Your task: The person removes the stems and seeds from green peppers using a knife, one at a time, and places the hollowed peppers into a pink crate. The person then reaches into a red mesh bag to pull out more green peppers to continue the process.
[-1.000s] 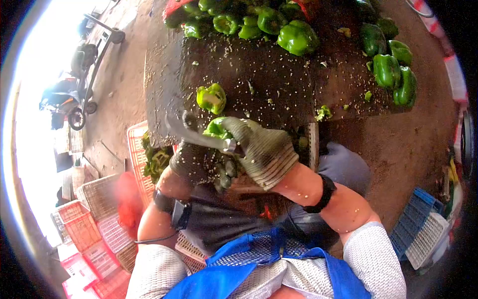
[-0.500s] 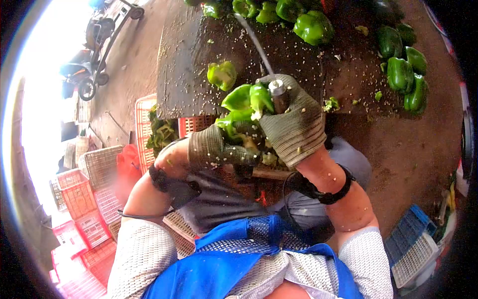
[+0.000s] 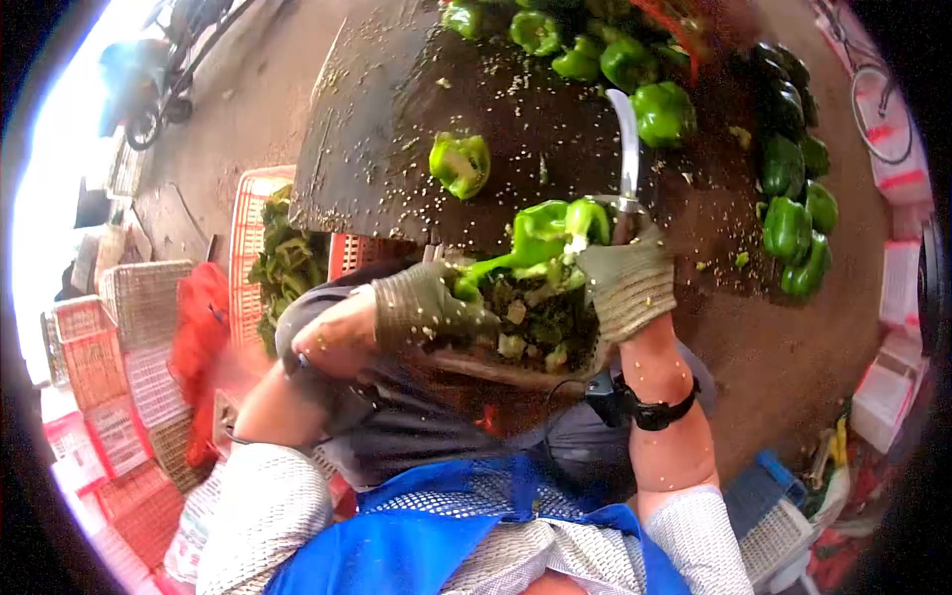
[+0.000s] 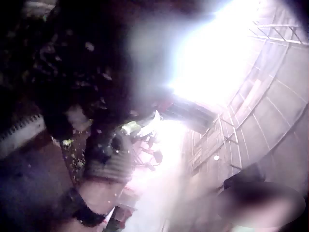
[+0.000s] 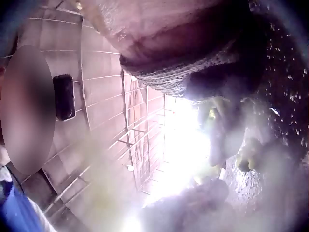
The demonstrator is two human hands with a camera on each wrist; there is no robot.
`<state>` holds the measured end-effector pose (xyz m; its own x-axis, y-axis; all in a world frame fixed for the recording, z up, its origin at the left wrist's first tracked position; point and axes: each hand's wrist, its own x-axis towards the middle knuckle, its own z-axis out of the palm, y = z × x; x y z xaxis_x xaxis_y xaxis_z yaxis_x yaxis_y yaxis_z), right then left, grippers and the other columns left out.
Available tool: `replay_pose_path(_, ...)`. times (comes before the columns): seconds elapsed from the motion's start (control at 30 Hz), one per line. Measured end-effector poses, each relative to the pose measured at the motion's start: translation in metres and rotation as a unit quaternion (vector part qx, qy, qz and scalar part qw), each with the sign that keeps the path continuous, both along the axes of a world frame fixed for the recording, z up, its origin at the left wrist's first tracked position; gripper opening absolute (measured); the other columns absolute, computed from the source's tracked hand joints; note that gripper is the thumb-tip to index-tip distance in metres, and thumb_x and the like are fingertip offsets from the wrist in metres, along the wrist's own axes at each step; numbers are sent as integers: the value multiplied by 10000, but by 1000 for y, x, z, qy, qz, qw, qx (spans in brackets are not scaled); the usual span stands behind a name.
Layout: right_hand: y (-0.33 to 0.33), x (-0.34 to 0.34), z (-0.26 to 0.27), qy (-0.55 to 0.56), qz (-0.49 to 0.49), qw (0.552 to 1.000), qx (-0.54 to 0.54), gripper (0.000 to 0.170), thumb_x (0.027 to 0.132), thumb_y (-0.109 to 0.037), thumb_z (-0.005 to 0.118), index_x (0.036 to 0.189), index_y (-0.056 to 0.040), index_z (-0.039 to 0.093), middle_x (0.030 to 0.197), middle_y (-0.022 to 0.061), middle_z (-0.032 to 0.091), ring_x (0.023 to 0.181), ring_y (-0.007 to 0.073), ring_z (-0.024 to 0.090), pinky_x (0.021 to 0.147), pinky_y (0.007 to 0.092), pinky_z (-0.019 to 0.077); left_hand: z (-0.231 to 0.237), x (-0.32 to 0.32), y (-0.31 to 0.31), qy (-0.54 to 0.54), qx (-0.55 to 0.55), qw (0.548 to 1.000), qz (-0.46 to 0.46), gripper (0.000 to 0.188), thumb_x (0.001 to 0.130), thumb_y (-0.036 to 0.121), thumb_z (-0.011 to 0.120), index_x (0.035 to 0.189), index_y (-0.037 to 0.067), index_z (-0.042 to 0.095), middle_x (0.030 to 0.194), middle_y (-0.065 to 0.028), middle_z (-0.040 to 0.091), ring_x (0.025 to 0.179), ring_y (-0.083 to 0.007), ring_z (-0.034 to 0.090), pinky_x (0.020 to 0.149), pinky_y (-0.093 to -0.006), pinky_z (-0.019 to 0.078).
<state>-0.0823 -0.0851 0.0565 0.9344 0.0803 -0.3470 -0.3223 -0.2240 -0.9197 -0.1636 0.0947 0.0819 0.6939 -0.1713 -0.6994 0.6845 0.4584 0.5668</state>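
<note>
I can't make out most of the handle of the knife point(image 3: 629, 149), as the right hand point(image 3: 630, 283) covers it. My head view's top edge crops the pepper pile point(image 3: 605, 59); glare blurs a wheeled vehicle point(image 3: 134, 84).

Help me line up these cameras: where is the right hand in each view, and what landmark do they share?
Head: right hand, just right of centre, gripping the knife.
Left wrist: right hand, below and left of centre, dark and blurred.
Right wrist: right hand, above and right of centre, partly in shadow.
Shared landmark: the bare forearm joined to it.
</note>
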Motion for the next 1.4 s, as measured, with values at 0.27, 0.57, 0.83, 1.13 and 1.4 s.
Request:
replay_pose_path(0.27,-12,10,-22,19,2,997,81,248,793,-138,687,1013,-47,619,843,43,650,715,109,615,645,238,529,-69,37,63,-25,61,963,261,160,899,244,524,898,87,559,828,-54,581,717,-184,568,701,-302,505)
replay_pose_path(0.57,-23,18,-15,-41,-19,999,23,143,805,-96,663,915,-38,593,746,4,580,584,72,519,462,234,417,-45,22,65,-250,278,928,8,256,947,234,594,1112,48,535,983,-51,622,885,-112,565,782,-271,490)
replay_pose_path(0.83,-23,11,-2,8,-74,988,134,294,781,-45,667,1063,-52,588,807,12,621,575,78,544,485,232,448,-60,20,35,-212,183,960,-16,118,949,135,581,994,29,608,942,-13,649,879,-99,578,772,-255,494)
replay_pose_path(1.13,-29,16,11,9,-64,990,128,273,807,-32,654,1073,-18,594,900,64,652,716,139,641,595,264,548,-81,88,-10,-142,-118,945,272,184,919,215,582,995,51,611,882,-67,639,819,-168,612,773,-315,509)
replay_pose_path(1.4,-42,20,11,-40,-78,980,180,310,816,18,647,1106,-50,561,958,102,650,720,194,672,550,289,587,-128,76,-14,-398,640,649,-105,232,834,85,557,1056,63,622,1071,-175,601,1036,-353,576,863,-420,491)
